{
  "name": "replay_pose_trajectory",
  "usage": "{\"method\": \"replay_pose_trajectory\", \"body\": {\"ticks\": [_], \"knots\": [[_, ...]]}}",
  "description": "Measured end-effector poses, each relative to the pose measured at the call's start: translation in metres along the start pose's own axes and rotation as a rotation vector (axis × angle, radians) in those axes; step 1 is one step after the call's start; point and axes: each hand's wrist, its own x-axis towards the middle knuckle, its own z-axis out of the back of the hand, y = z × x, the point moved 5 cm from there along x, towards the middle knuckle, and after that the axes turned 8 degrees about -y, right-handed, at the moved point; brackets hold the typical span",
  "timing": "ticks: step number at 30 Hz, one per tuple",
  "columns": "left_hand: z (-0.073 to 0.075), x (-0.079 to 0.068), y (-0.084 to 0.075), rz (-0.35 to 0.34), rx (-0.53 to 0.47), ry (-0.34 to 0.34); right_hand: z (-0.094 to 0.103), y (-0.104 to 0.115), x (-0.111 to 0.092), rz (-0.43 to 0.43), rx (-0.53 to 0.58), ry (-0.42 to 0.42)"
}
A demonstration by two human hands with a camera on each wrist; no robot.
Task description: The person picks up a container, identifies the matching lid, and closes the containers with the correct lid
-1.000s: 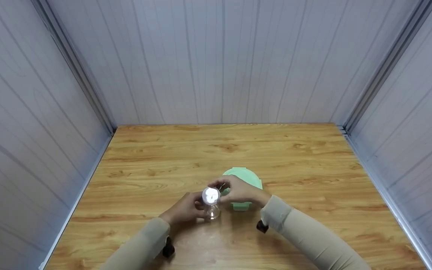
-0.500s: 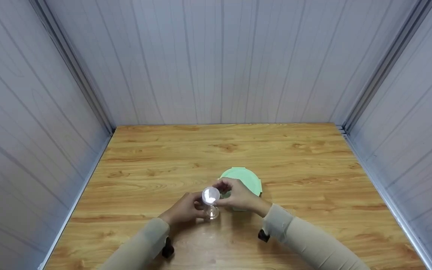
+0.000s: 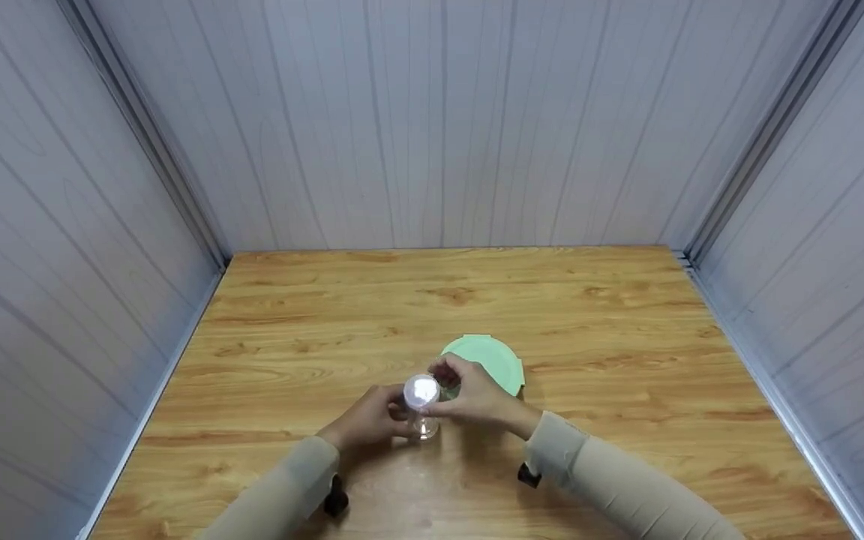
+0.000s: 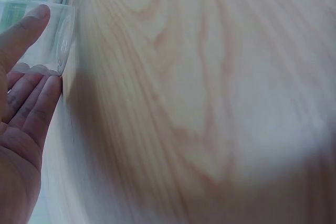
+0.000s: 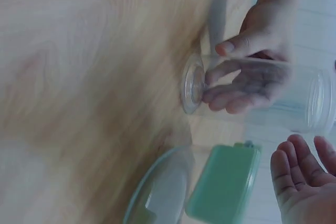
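Observation:
A clear, straight-sided jar (image 5: pixel 283 77) with a see-through round top (image 3: pixel 421 391) stands upright on the wooden table. My left hand (image 3: pixel 374 417) grips its lower body, the thumb on one side and the fingers behind, as the right wrist view shows. In the left wrist view the same hand (image 4: pixel 23 129) lies round the jar's wall (image 4: pixel 50 30). Beside the jar's top is my right hand (image 3: pixel 477 394), its fingers bent loosely. In the right wrist view its fingertips (image 5: pixel 296 145) sit close to the jar's top end, spread in a relaxed way.
Behind my right hand sits a round container with a mint-green lid (image 3: pixel 496 360); its clear bowl (image 5: pixel 163 192) and a green side clip (image 5: pixel 223 182) show in the right wrist view. Pale panelled walls (image 3: pixel 432 135) enclose the table (image 3: pixel 327 300) on three sides.
My right hand's fingers have drawn back rightward from the jar's top and bent, uncovering more of the green lid. The green-lidded container has turned slightly. My left hand and the jar stay put.

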Motion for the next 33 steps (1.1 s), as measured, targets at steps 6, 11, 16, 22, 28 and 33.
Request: {"method": "replay_pose_trajectory", "body": {"ticks": [6,11,16,22,28,33], "knots": [[0.000,0.000,0.002,0.017,-0.002,0.005,0.004,0.000,0.008,-0.026,0.025,0.103],[-0.001,0.000,0.002,0.014,-0.009,0.005,0.003,0.001,0.012,0.002,0.054,0.202],[-0.001,0.000,0.001,0.017,-0.036,0.012,0.002,0.003,0.015,0.014,0.065,0.246],[-0.001,0.000,0.001,0.010,-0.031,0.002,0.003,0.002,0.016,0.039,0.058,0.227],[-0.001,0.000,0.002,0.011,-0.020,-0.001,0.003,0.001,0.014,0.048,0.047,0.181],[0.000,0.000,0.001,0.002,-0.019,-0.002,0.004,0.001,0.010,0.067,0.027,0.118]]}}
